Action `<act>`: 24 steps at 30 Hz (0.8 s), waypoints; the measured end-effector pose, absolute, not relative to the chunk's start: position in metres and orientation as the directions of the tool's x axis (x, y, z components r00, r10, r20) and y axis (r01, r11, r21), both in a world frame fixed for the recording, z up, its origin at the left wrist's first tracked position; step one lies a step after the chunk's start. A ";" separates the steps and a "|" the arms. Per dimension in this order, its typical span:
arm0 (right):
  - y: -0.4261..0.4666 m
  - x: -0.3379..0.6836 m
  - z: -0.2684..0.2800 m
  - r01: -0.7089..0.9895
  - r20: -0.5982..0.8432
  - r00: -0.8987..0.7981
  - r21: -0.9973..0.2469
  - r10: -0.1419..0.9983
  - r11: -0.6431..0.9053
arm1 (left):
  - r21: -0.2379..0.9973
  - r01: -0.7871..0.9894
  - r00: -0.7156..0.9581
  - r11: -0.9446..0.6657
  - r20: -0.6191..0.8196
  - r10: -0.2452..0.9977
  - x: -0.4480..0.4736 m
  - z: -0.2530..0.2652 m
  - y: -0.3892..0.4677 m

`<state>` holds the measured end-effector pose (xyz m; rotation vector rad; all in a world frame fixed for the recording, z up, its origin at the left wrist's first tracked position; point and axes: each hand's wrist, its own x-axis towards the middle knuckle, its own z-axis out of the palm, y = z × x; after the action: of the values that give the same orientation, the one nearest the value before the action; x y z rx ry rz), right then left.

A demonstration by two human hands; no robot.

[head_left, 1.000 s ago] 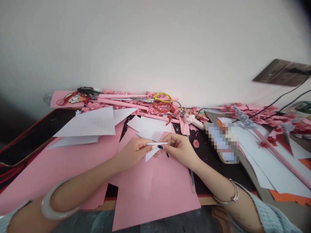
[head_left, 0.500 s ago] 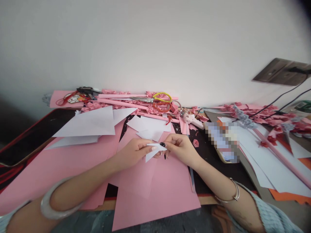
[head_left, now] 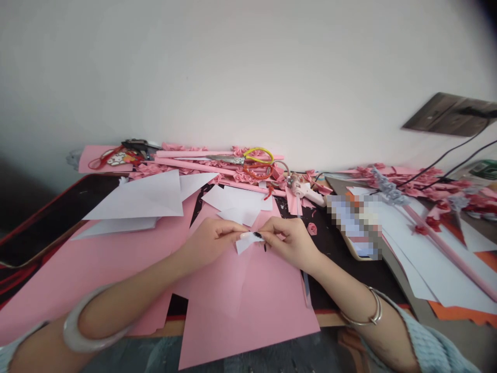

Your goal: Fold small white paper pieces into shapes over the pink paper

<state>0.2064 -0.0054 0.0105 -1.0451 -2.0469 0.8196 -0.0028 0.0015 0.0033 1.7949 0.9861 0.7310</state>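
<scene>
A small folded piece of white paper (head_left: 244, 242) is pinched between both hands above the pink paper sheets (head_left: 252, 311). My left hand (head_left: 217, 235) is closed on its left side, thumb on top. My right hand (head_left: 286, 239) grips the right side with thumb and fingertips, the dark-nailed thumb near the paper's middle. Fingers beneath the paper are mostly hidden. Just beyond the hands lie white paper pieces (head_left: 243, 201), and a larger white sheet (head_left: 143, 197) rests to the left on pink paper.
Scissors (head_left: 258, 155) with yellow and red handles lie on pink paper sticks along the wall. A pale glue gun (head_left: 308, 191) stands right of them. A phone (head_left: 355, 228) with a blurred screen and white sheets (head_left: 430, 254) are at the right; a dark tablet (head_left: 58, 212) is at the left.
The folded white paper has turned slightly and less of its pointed lower flap hangs down. Both hands have shifted their fingers a little, still holding it.
</scene>
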 end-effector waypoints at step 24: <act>-0.004 0.206 0.012 0.243 0.310 -0.477 -0.853 0.823 0.462 | 0.986 0.070 0.764 0.149 -0.149 0.628 -0.004 0.007 0.005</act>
<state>0.2064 -0.0042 0.0118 -0.8881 -1.9649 0.9861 -0.0041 0.0046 0.0075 1.3822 0.6242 0.4406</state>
